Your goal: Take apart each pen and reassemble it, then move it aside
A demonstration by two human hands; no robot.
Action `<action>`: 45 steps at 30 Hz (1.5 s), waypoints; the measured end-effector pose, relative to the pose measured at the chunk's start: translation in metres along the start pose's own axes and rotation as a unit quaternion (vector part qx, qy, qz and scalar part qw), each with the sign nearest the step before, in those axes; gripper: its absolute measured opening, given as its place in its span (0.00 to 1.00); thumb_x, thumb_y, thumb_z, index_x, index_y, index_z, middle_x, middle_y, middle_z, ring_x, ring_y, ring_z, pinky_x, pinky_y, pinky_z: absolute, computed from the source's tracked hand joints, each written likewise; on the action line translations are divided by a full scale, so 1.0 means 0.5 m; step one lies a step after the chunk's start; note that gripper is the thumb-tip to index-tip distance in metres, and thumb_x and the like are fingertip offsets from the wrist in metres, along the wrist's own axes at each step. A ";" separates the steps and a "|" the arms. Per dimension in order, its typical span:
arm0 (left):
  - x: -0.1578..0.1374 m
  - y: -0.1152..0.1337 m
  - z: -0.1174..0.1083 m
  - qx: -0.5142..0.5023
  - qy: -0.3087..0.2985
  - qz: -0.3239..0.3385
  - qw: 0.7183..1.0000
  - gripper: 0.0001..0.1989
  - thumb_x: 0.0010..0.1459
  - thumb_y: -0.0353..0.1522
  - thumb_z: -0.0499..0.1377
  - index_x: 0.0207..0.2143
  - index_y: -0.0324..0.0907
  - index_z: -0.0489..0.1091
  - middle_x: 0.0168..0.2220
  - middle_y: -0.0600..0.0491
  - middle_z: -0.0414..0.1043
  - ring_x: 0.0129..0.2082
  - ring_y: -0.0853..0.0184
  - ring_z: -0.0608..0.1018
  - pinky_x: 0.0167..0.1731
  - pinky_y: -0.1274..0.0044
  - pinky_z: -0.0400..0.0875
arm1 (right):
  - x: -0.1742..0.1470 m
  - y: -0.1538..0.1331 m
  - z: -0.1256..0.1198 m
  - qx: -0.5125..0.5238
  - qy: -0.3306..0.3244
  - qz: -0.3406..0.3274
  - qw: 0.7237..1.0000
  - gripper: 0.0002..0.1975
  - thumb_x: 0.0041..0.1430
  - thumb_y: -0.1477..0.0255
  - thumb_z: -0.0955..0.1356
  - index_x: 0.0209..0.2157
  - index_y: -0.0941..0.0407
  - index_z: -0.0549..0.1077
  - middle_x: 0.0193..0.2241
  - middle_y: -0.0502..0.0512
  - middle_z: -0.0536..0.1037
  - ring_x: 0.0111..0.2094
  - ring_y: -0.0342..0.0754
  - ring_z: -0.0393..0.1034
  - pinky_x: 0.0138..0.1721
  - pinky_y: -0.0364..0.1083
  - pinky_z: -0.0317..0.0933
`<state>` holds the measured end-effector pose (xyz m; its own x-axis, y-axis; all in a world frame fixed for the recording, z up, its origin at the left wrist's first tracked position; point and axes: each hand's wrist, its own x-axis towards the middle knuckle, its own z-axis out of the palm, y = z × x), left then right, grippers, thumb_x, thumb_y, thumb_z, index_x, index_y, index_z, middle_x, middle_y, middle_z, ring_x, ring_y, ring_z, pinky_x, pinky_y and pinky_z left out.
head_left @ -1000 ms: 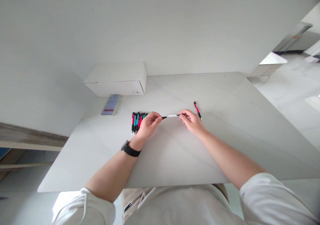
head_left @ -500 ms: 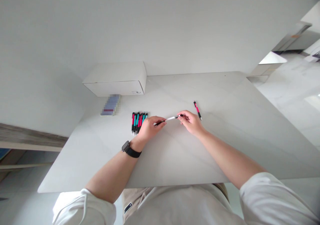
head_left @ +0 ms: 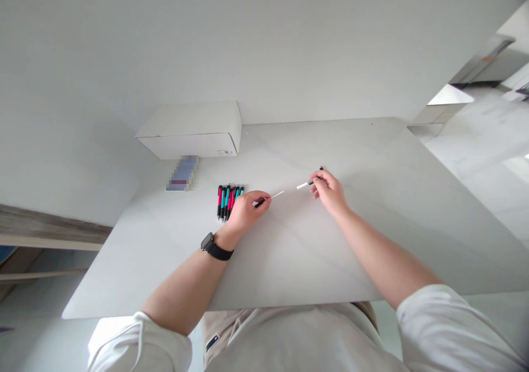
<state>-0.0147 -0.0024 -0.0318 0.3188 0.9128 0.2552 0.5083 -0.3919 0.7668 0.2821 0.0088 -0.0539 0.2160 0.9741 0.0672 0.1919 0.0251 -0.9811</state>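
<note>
Grip narrow on both sides: your left hand point(head_left: 247, 211) pinches a black pen part point(head_left: 259, 203) with a thin white rod point(head_left: 278, 194); your right hand point(head_left: 331, 194) pinches a white barrel section point(head_left: 302, 186), apart from it, over the table point(head_left: 289, 262). Hold the pieces aligned; the rod could bend.

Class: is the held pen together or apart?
Apart: left hand holds a thin white rod, right hand a white tube, with a gap between.

A pale, faintly veined desk point(head_left: 289, 273) stands against a plain grey-white wall point(head_left: 264, 47); glossy pale floor point(head_left: 496, 146) shows at right, wood-grained furniture point(head_left: 45, 224) at left, in soft, diffuse light.
</note>
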 end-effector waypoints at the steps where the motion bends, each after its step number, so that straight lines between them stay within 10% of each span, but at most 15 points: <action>1: 0.000 0.000 0.000 0.001 0.000 0.003 1.000 0.09 0.64 0.38 0.62 0.38 0.45 0.82 0.37 0.51 0.83 0.36 0.61 0.82 0.39 0.73 0.74 | 0.002 0.001 -0.005 -0.032 0.003 -0.002 0.999 0.14 0.63 0.58 0.67 0.44 0.51 0.76 0.35 0.54 0.79 0.29 0.47 0.75 0.23 0.43 0.69; 6: -0.001 -0.002 0.002 0.005 -0.003 0.005 1.000 0.09 0.65 0.38 0.62 0.39 0.45 0.81 0.37 0.51 0.83 0.37 0.61 0.83 0.40 0.73 0.74 | 0.000 -0.008 -0.021 -0.207 0.013 -0.078 0.975 0.11 0.65 0.63 0.66 0.43 0.50 0.78 0.26 0.51 0.78 0.28 0.50 0.73 0.32 0.47 0.68; 18: -0.001 0.007 0.000 -0.010 0.000 0.006 1.000 0.10 0.64 0.39 0.63 0.39 0.45 0.82 0.37 0.50 0.83 0.36 0.60 0.82 0.39 0.73 0.74 | -0.021 -0.031 -0.010 -0.327 -0.031 -0.199 0.923 0.15 0.67 0.70 0.64 0.50 0.50 0.79 0.45 0.57 0.82 0.37 0.53 0.74 0.46 0.53 0.67; 33: -0.002 0.002 0.001 -0.003 -0.005 0.006 1.000 0.08 0.64 0.38 0.63 0.39 0.46 0.81 0.37 0.52 0.83 0.36 0.61 0.82 0.40 0.73 0.74 | 0.022 -0.013 -0.030 0.019 0.054 -0.082 0.995 0.23 0.62 0.51 0.70 0.51 0.49 0.66 0.37 0.53 0.78 0.29 0.47 0.73 0.31 0.46 0.68; 45: -0.002 -0.003 0.006 0.013 -0.004 0.013 1.000 0.09 0.65 0.38 0.62 0.39 0.45 0.81 0.37 0.51 0.83 0.36 0.61 0.82 0.39 0.73 0.74 | 0.004 0.001 -0.014 -0.337 -0.062 -0.106 0.933 0.10 0.66 0.58 0.70 0.41 0.48 0.81 0.30 0.51 0.82 0.31 0.51 0.75 0.33 0.48 0.61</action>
<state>-0.0134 -0.0031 -0.0348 0.3387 0.9013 0.2701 0.5196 -0.4185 0.7449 0.2895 0.0091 -0.0529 -0.0006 0.9828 0.1849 0.7852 0.1150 -0.6085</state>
